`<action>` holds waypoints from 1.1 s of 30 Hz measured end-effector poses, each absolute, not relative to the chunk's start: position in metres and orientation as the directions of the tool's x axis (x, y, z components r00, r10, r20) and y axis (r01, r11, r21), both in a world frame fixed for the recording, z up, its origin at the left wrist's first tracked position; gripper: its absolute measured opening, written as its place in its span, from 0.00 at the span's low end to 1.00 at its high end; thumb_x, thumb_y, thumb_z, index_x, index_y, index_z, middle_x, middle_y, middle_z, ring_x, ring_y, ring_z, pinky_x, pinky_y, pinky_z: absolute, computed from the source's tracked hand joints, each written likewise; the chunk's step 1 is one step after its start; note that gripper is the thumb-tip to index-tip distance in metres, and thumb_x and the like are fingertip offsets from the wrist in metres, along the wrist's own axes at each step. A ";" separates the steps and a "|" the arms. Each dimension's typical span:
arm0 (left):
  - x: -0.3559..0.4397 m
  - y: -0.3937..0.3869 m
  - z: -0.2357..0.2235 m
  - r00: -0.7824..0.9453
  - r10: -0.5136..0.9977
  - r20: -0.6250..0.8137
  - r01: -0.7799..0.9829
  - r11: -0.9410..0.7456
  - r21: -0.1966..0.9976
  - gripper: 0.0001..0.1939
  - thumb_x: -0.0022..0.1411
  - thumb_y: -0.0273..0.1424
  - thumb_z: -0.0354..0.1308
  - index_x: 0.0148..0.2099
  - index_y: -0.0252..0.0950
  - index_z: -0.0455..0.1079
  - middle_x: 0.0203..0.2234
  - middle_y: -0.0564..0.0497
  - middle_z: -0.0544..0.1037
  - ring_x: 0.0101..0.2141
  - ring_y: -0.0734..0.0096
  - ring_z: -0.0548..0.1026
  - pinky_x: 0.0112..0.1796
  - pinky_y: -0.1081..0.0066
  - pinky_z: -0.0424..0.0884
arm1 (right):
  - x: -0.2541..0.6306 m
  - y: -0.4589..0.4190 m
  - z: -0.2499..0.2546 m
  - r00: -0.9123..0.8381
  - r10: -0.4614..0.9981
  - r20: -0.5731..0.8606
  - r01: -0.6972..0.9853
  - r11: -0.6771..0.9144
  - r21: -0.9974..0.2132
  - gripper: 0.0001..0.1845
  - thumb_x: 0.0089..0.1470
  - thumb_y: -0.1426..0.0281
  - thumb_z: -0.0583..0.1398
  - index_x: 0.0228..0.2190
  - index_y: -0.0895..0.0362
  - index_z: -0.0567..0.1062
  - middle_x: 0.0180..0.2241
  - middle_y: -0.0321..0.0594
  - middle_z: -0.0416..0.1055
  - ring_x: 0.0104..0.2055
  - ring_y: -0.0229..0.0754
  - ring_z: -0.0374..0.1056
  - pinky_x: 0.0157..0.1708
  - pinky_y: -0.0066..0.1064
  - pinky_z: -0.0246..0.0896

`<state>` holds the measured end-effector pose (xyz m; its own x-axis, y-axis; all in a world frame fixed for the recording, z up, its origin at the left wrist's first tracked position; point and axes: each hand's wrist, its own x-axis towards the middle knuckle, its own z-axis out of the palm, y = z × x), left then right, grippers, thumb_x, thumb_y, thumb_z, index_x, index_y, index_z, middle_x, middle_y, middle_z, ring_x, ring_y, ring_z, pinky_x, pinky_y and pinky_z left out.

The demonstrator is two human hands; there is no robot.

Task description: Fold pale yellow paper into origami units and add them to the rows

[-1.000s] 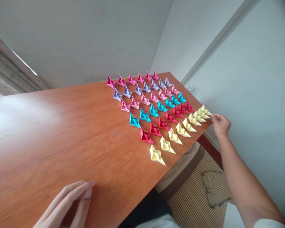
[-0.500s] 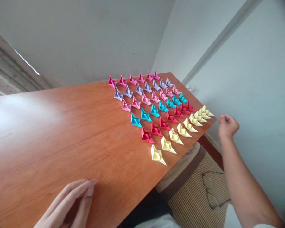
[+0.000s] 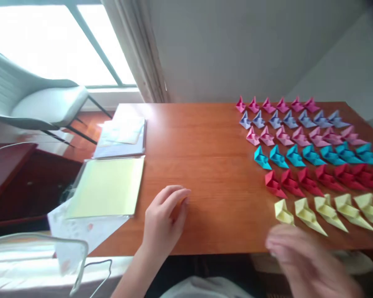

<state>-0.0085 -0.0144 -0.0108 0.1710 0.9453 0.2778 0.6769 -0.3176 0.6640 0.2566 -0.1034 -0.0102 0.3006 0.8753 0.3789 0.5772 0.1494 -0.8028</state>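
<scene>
Rows of small folded paper pieces fill the right part of the wooden table point(image 3: 211, 136): magenta point(image 3: 275, 105), lilac point(image 3: 290, 119), pink point(image 3: 300, 135), turquoise point(image 3: 311, 155), red point(image 3: 317, 178) and pale yellow point(image 3: 328, 210). My left hand point(image 3: 166, 217) rests on the table near its front edge, fingers loosely curved and apart, holding nothing. My right hand point(image 3: 301, 258) is a motion blur below the table's front edge, just under the yellow row; its fingers cannot be made out.
A stack of pale yellow-green square paper point(image 3: 107, 186) lies on the table's left side, with a clear plastic case of paper point(image 3: 122, 132) behind it. A white chair point(image 3: 37, 103) stands by the window at left. White sheets point(image 3: 81, 231) hang over the front left corner.
The view has swung left, bringing the window, chair and paper stacks into sight. My right hand has dropped from the table's far right corner to below the front edge, near the yellow row.
</scene>
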 end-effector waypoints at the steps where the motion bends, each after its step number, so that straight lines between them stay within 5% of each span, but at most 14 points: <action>1: -0.019 -0.017 -0.010 0.145 0.945 0.292 0.720 -0.304 0.624 0.09 0.68 0.27 0.54 0.45 0.40 0.75 0.39 0.48 0.80 0.41 0.67 0.79 0.42 0.70 0.75 | 0.230 -0.100 -0.008 0.162 0.947 0.278 0.521 0.158 -0.839 0.08 0.53 0.67 0.63 0.33 0.39 0.80 0.30 0.37 0.79 0.29 0.52 0.76 0.19 0.40 0.71; 6: -0.075 -0.031 -0.007 0.006 0.929 0.371 0.930 -0.142 0.340 0.09 0.68 0.33 0.57 0.48 0.41 0.75 0.44 0.48 0.81 0.44 0.62 0.80 0.46 0.66 0.73 | 0.171 -0.083 -0.018 -0.208 0.912 0.354 0.365 0.408 -0.837 0.12 0.58 0.79 0.59 0.38 0.50 0.76 0.29 0.36 0.77 0.29 0.41 0.74 0.30 0.31 0.72; 9: -0.097 -0.033 -0.006 -0.021 0.945 0.325 0.990 -0.026 0.139 0.16 0.67 0.40 0.59 0.53 0.40 0.73 0.51 0.45 0.79 0.48 0.53 0.78 0.47 0.60 0.72 | 0.167 -0.080 -0.029 -0.198 0.921 0.335 0.402 0.388 -0.830 0.09 0.60 0.78 0.59 0.37 0.52 0.76 0.30 0.38 0.77 0.31 0.41 0.74 0.33 0.32 0.71; 13: -0.103 -0.031 -0.003 -0.020 0.966 0.259 1.000 0.014 0.026 0.20 0.67 0.43 0.57 0.56 0.39 0.72 0.55 0.43 0.76 0.50 0.48 0.77 0.47 0.58 0.72 | 0.167 -0.080 -0.034 -0.184 0.933 0.308 0.413 0.358 -0.838 0.08 0.61 0.76 0.59 0.37 0.52 0.76 0.30 0.38 0.76 0.32 0.42 0.73 0.33 0.32 0.70; 22: -0.099 -0.024 0.005 -0.048 0.987 0.152 0.998 0.040 0.050 0.15 0.68 0.41 0.55 0.52 0.42 0.73 0.50 0.48 0.79 0.44 0.53 0.79 0.36 0.63 0.72 | 0.169 -0.080 -0.031 -0.184 0.934 0.307 0.433 0.357 -0.827 0.08 0.61 0.75 0.58 0.37 0.52 0.77 0.29 0.38 0.76 0.31 0.42 0.73 0.31 0.32 0.70; 33: -0.123 -0.018 -0.002 -0.058 0.992 0.111 0.946 0.019 0.323 0.18 0.64 0.47 0.59 0.48 0.41 0.75 0.49 0.50 0.79 0.33 0.65 0.81 0.35 0.67 0.73 | 0.171 -0.079 -0.031 -0.218 0.929 0.300 0.431 0.367 -0.824 0.08 0.61 0.76 0.58 0.37 0.52 0.75 0.30 0.38 0.76 0.31 0.41 0.73 0.31 0.32 0.69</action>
<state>-0.1232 -0.0178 -0.0019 -0.0579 0.9922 0.1108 0.9461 0.0191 0.3234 0.1711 -0.0791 -0.0313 -0.2176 0.9287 0.3003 0.4309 0.3675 -0.8242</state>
